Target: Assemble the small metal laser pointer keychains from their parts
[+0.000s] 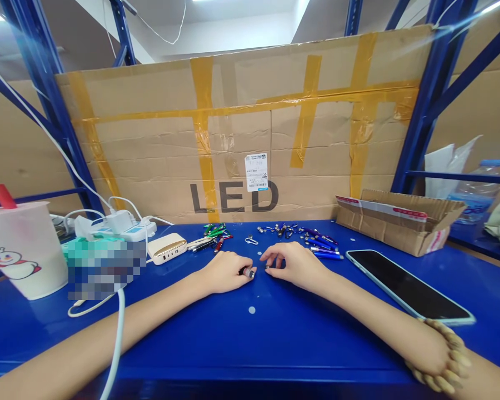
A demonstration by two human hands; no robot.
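My left hand [225, 272] rests on the blue table [250, 344], its fingers closed round a small dark cylinder with a silver tip [247, 272]. My right hand [294, 265] lies just to the right of it, fingers curled and pinching a tiny part I cannot make out. The two hands almost meet. Behind them lie a pile of small blue and purple pen-like pieces [316, 240], some green and red ones [214, 233] and a few small metal clips [251, 240].
A tablet [408, 286] lies at the right, an open cardboard box [400, 219] behind it. At left stand a drink cup [23, 247], a white power bank [166, 247] and a power strip with cables [120, 225]. A taped cardboard sheet marked LED [250, 128] closes the back.
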